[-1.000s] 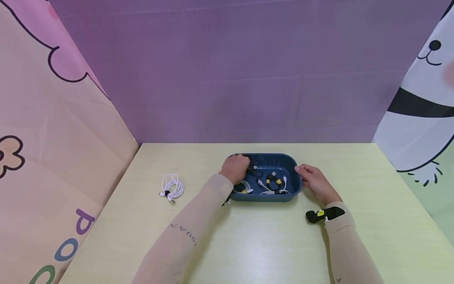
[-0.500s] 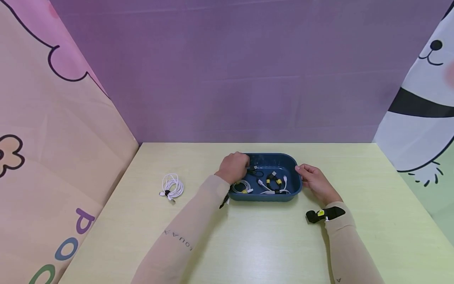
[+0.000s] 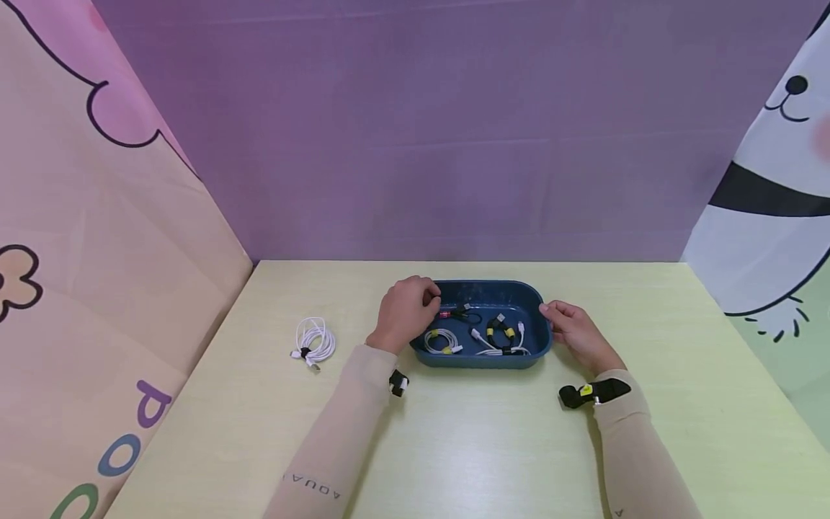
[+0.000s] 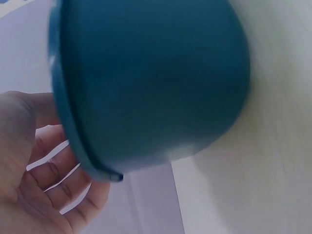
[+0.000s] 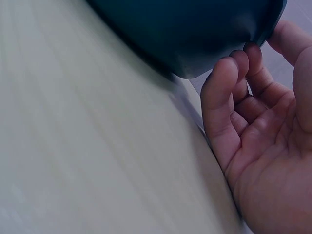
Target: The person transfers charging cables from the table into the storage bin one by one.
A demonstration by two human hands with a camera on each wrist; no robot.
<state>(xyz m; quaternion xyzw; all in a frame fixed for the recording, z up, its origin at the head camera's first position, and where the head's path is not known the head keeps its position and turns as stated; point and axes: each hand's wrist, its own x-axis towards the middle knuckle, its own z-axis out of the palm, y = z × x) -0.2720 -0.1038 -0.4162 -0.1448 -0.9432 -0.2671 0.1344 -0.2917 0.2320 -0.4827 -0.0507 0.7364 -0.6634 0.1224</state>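
Observation:
A dark blue plastic bin point(image 3: 483, 359) stands on the table with several bundled charging cables inside. My left hand point(image 3: 407, 310) is over its left end, fingers loosely bent by the rim; nothing shows in its grasp. In the left wrist view, those fingers point(image 4: 63, 170) lie partly behind the bin's rim. Close to them, inside the bin, is a black cable point(image 3: 462, 314) with a red part. A coiled white cable point(image 3: 443, 342) with a yellow tie lies in front of it. My right hand point(image 3: 580, 331) pinches the bin's right rim between thumb and fingers.
To the left on the table point(image 3: 480, 447) lies a white cable coil point(image 3: 315, 342) with a black tie. The bin's right half holds a black cable point(image 3: 501, 333) with yellow ties and a white cable point(image 3: 502, 352). A purple backdrop point(image 3: 415, 144) rises behind the table.
My left hand has drawn back leftward out of the bin, uncovering the black cable with the red part and the coiled white cable. The right hand has stayed on the rim.

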